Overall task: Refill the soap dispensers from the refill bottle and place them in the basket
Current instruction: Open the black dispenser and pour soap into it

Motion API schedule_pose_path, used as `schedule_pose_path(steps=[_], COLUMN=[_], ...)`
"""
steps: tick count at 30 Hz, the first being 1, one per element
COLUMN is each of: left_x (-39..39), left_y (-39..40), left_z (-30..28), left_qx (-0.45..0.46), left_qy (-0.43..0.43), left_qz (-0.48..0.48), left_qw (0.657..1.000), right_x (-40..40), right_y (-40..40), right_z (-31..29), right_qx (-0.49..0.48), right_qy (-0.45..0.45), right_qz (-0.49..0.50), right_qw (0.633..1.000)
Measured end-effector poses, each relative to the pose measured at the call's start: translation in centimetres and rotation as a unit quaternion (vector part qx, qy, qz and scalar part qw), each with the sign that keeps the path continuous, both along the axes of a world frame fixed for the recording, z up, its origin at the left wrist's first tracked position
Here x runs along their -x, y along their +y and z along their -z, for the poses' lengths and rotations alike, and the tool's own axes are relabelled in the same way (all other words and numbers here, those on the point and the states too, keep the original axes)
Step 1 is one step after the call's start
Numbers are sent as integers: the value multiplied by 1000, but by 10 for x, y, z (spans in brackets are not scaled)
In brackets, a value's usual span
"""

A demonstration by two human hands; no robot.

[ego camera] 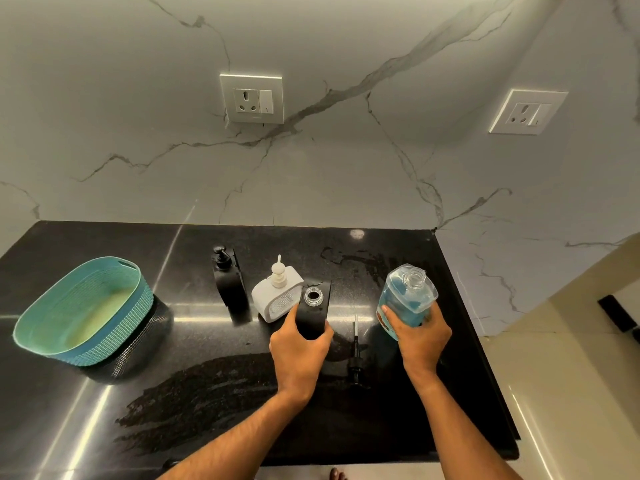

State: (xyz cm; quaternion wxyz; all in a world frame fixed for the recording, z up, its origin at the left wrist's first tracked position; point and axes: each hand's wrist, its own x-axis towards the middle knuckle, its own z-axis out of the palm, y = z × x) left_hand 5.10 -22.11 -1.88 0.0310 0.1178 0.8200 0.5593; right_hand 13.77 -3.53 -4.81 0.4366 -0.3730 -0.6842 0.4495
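While uncapped for pouring, steadied the open black dispenser (312,311) mid-worktop in the clasping left hand (300,355) and gripped the blue refill bottle (405,299) in the right hand (420,336) nearer the worktop's right edge, basket (83,306) waiting far left.

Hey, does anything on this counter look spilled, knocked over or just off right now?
Yes: streaky wet smears mark the black counter, one in front of the left hand, another behind the refill bottle. A pump head lies flat between the hands, removed from the open black dispenser. Nothing is tipped over.
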Motion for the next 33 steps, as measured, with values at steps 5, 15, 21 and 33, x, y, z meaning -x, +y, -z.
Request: schedule_pose_path(steps=[5, 15, 21, 33], left_x=[0, 1, -2, -5], left_y=[0, -4, -6, -14], left_z=[-1, -6, -13, -20], left_qx=[-1, -3, 20, 37], left_qy=[8, 12, 36, 56], left_qz=[9, 20, 17, -4], left_qw=[1000, 1000, 999, 998], right_x=[1, -4, -7, -4], right_y=[-13, -33, -41, -52], right_z=[-10, -19, -19, -27], right_qx=[-8, -37, -101, -197], right_qy=[12, 14, -2, -38], right_qz=[5, 3, -15, -17], right_qw=[1000, 999, 995, 979])
